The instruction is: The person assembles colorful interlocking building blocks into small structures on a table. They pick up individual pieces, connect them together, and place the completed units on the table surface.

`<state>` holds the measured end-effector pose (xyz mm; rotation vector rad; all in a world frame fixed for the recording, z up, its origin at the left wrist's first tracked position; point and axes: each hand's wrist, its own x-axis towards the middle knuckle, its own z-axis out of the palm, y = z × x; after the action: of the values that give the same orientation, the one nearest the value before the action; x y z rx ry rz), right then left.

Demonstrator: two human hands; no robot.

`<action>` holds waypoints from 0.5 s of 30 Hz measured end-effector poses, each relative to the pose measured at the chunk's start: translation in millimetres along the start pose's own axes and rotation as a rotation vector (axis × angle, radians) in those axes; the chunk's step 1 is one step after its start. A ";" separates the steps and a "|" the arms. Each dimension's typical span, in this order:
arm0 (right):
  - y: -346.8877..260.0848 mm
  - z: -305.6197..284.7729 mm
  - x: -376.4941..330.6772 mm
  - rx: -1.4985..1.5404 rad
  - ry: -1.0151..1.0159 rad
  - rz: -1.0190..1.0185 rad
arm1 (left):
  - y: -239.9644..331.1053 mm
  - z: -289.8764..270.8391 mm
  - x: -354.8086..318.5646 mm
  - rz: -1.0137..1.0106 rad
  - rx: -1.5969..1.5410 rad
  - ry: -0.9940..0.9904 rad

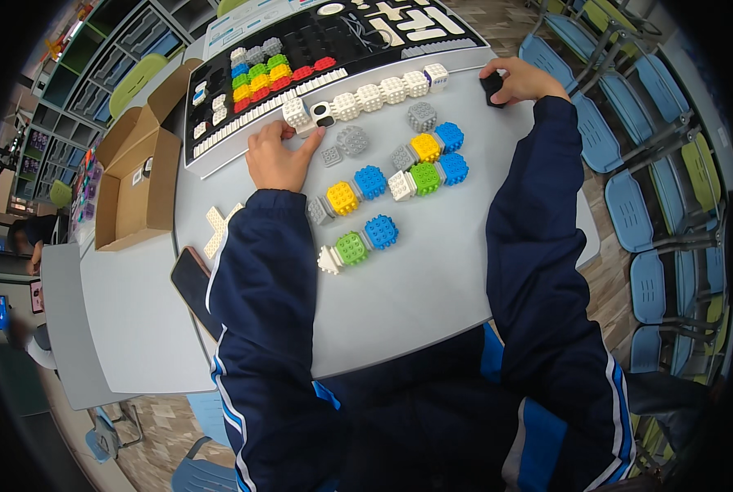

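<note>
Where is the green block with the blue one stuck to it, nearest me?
The green block lies mid-table, joined between a white piece and a blue block, just right of the left sleeve.

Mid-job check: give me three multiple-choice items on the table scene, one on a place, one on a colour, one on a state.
1. Where does the cardboard box sit?
A. left of the black tray
B. right of it
C. on it

2. The block in the right hand is:
A. yellow
B. black
C. green

3. The left hand is:
A. off the table
B. touching the white block chain
C. holding the phone

Answers:
1 A, it stands beside the black tray.
2 B, a black block shows in the grip.
3 B, fingers meet the white block chain.
</note>
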<state>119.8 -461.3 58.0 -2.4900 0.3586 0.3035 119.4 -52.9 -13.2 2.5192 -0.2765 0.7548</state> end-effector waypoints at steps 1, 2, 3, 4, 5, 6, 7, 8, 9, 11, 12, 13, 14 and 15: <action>1.8 -0.9 -0.9 0.001 0.032 -0.011 | 2.7 2.8 0.8 0.005 -0.011 -0.002; -3.9 4.5 1.7 0.009 0.050 -0.041 | 0.3 1.0 0.2 0.002 0.000 0.001; -9.7 9.2 3.9 0.017 0.069 -0.069 | -1.8 -0.7 -0.4 0.000 0.011 0.003; -14.7 13.5 5.0 0.017 0.081 -0.097 | -3.8 -2.2 -1.1 -0.002 0.015 0.004; -18.6 15.5 2.2 0.014 0.099 -0.120 | -3.8 -2.6 -1.1 -0.001 0.010 0.004; -22.5 17.2 0.4 0.011 0.116 -0.142 | -3.9 -3.1 -1.2 -0.001 0.007 0.004; -25.8 19.1 1.3 0.033 0.116 -0.150 | -4.1 -3.7 -1.3 -0.003 0.008 0.001; -26.3 19.5 2.8 0.053 0.120 -0.154 | -2.6 -3.2 -1.0 -0.003 0.005 -0.004; -26.6 19.4 4.1 0.073 0.124 -0.158 | -1.1 -2.9 -0.7 -0.003 0.002 -0.008; -27.7 19.3 6.8 0.072 0.141 -0.153 | 0.6 -3.1 0.1 -0.003 0.012 -0.012; -28.5 19.8 8.2 0.072 0.148 -0.152 | 0.6 -3.6 0.2 -0.004 0.019 -0.014; -28.5 20.3 8.7 0.022 0.185 -0.191 | 0.3 -3.9 0.1 -0.005 0.020 -0.014; -26.7 20.0 9.0 -0.029 0.223 -0.229 | 0.2 -4.2 0.2 -0.006 0.021 -0.015; -25.0 19.7 9.4 -0.080 0.260 -0.268 | 0.1 -4.5 0.3 -0.007 0.022 -0.015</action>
<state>134.1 -431.8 52.9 -2.6225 0.1139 -0.1182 117.5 -50.7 -9.8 2.5460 -0.2659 0.7403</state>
